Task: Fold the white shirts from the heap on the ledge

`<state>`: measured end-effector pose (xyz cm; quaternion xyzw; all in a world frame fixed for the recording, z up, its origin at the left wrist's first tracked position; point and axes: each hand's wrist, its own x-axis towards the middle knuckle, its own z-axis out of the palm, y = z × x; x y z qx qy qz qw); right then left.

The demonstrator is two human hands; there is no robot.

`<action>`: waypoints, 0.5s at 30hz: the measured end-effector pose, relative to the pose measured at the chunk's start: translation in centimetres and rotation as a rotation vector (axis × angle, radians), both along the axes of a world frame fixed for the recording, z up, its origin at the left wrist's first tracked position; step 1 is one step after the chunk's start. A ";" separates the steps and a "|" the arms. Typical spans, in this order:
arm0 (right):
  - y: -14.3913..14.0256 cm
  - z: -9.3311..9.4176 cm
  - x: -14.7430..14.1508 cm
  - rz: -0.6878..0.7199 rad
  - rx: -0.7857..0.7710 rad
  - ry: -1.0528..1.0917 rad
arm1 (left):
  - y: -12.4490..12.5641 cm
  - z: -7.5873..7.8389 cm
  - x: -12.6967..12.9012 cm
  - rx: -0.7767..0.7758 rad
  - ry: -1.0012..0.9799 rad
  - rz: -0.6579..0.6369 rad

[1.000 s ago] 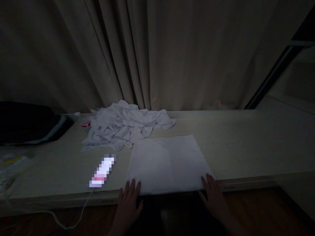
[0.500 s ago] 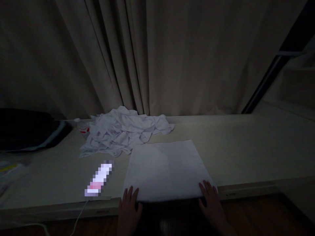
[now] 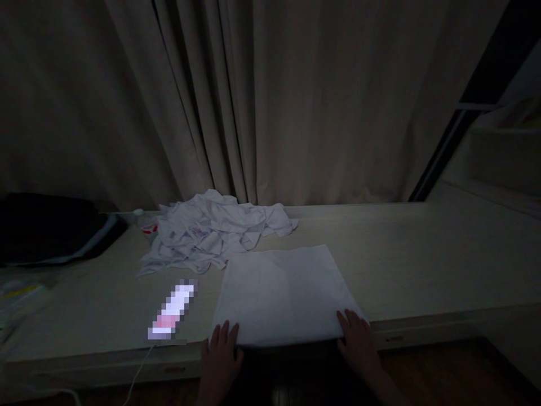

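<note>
A white cloth folded flat into a rectangle [image 3: 283, 293] lies on the pale ledge [image 3: 422, 265], its near edge at the ledge's front. My left hand [image 3: 222, 355] rests with fingers spread on the cloth's near left corner. My right hand [image 3: 357, 341] lies on the near right corner, fingers apart. Neither hand grips the cloth; both press flat on it. The room is dim.
A heap of crumpled white cloths [image 3: 211, 228] sits behind the folded one, against a beige curtain [image 3: 270, 101]. A lit phone [image 3: 172, 310] with a white cable [image 3: 135, 378] lies left of the cloth. A dark bag [image 3: 51, 228] and papers [image 3: 17, 296] are far left.
The view has shifted slightly; my right hand has slid a little left along the cloth's near edge. The cloth stays flat and my left hand keeps its place.
</note>
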<state>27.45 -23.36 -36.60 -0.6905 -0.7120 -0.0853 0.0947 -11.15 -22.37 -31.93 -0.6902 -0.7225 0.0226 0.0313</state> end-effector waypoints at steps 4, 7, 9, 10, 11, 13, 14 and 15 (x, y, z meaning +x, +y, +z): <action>0.9 0.9 1.3 0.076 -0.011 -0.056 | 0.7 1.4 -0.7 -0.071 0.012 -0.069; 1.4 0.3 3.4 0.157 0.046 -0.099 | 1.3 2.2 -2.1 -0.145 -0.012 -0.149; 1.5 -0.9 5.2 0.198 0.118 -0.119 | 1.5 2.1 -3.5 -0.180 -0.029 -0.203; 1.6 -1.7 6.1 0.217 0.155 -0.122 | 1.6 1.9 -4.3 -0.181 -0.033 -0.231; 1.6 -2.5 6.9 0.236 0.188 -0.120 | 1.6 1.5 -5.1 -0.171 -0.035 -0.258; 1.8 -4.1 8.2 0.282 0.235 -0.099 | 1.5 0.4 -6.5 -0.146 -0.037 -0.290; 1.9 -4.8 8.6 0.299 0.245 -0.078 | 1.5 -0.2 -7.1 -0.136 -0.038 -0.292; 2.0 -5.2 8.9 0.307 0.251 -0.051 | 1.5 -0.8 -7.5 -0.124 -0.040 -0.294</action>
